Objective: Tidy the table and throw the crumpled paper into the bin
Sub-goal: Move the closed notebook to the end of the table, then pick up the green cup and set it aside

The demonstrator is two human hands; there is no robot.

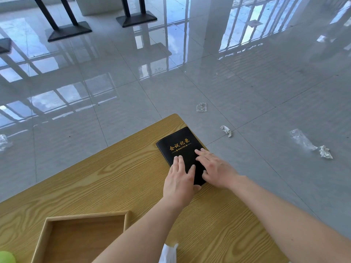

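Observation:
A black notebook (178,144) with gold lettering lies flat near the far right corner of the wooden table (106,179). My left hand (180,179) rests palm down on its near left part, thumb at its near edge. My right hand (214,168) lies flat on its right side, fingers spread over the cover. Neither hand lifts the notebook. Crumpled paper lies on the floor beyond the table: one wad (201,107) straight ahead, another wad (226,130) to the right, a third wad (325,151) far right.
A shallow wooden tray (45,234) stands at the near left. A green round thing (6,257) shows at the bottom left corner. White paper or plastic (169,252) peeks between my forearms. Clear plastic (302,139) lies on the glossy tiles; black table bases (68,31) stand far off.

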